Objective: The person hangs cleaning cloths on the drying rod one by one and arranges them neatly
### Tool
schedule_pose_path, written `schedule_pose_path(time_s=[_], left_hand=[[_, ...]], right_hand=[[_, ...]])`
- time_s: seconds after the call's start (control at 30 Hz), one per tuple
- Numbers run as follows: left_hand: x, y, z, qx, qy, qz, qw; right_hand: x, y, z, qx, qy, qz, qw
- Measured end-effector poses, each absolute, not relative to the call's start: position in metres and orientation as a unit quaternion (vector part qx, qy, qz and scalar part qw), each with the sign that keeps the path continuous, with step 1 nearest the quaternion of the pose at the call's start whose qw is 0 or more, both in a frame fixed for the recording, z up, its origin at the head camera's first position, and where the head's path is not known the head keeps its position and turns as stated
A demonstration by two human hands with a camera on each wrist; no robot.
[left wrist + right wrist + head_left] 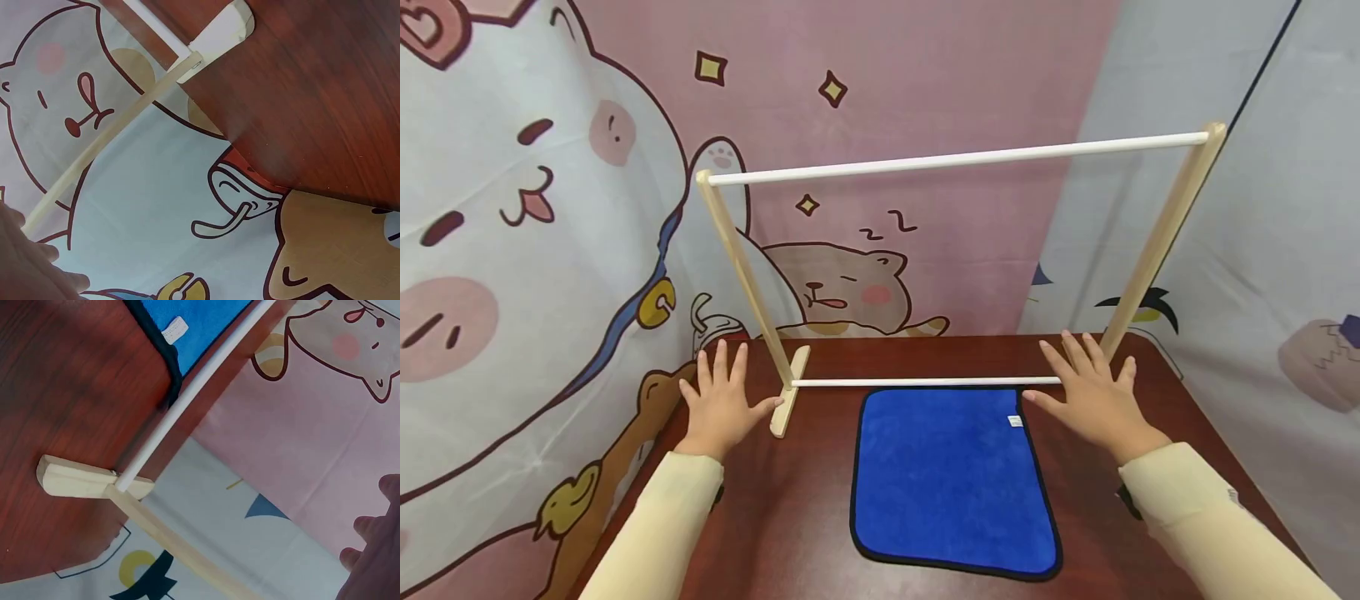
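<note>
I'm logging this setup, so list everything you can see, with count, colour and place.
Rack: one, pale wood and white, standing on the table
Rods: two, white, rack's top and bottom
Feet: two, pale wood, under the rack's ends
Cloth: one, blue with black edging, flat before the lower rod
Label: one, white, cloth's far right corner
Table: one, dark reddish-brown, underneath
Cartoon-print backdrop: sheet count unclear, pink, white and grey, around the table
Sleeves: two, cream, on the forearms
Left hand: one, bare, left of the cloth
Right hand: one, bare, right of it
</note>
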State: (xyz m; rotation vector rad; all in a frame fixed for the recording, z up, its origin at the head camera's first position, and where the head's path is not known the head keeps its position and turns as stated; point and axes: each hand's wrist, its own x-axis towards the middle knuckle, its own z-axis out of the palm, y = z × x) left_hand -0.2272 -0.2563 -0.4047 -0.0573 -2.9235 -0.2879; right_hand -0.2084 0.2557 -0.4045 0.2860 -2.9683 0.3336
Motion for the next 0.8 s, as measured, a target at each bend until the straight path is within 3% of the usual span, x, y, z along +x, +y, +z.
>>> schedule_pose_path(time_s=[0.8], left_hand=[[-0.269, -0.256, -0.374, 0.007, -0.959, -0.254, 0.123]], right_hand=[[-0.232, 0.229, -0.418, 0.150, -0.976, 0.150, 0.043]])
